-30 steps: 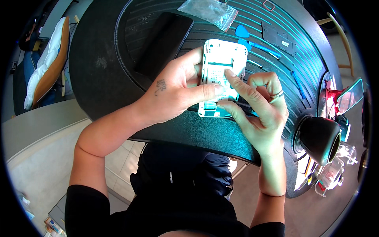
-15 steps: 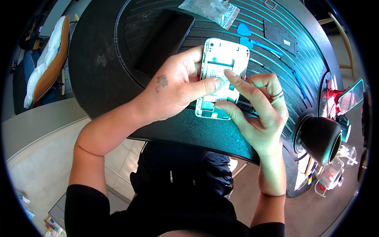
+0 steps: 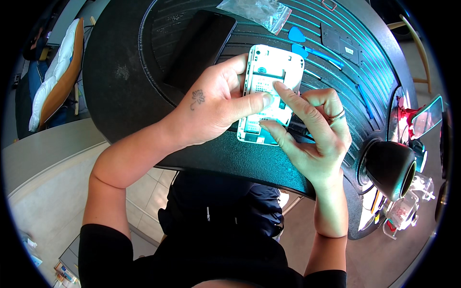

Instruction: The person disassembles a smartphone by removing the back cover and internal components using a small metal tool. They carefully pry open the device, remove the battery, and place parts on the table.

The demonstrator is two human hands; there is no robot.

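Note:
A white smartphone (image 3: 277, 60) with its back cover off is held over the near edge of the dark table, its inner frame and slots facing up. My left hand (image 3: 211, 105) grips it along the left side, thumb laid across the middle of the opened back, other fingers behind it. My right hand (image 3: 319, 132) comes from the right, with index fingertip and thumb tip set apart on the opened back and the other fingers curled in. Bright glare washes out the area between those fingertips, so I cannot tell if they pinch a smaller part.
A large black phone or tablet (image 3: 199, 50) lies left of the smartphone. Beyond are a clear zip bag (image 3: 257, 13), blue picks (image 3: 296, 34), a blue-handled tool (image 3: 326, 58) and a dark flat panel (image 3: 341, 45). A thin blue tool (image 3: 365, 102) and black rounded vessel (image 3: 390, 169) stand right.
The smartphone has tilted and shifted very slightly upward in my hands. Both hands keep nearly the same grip and place.

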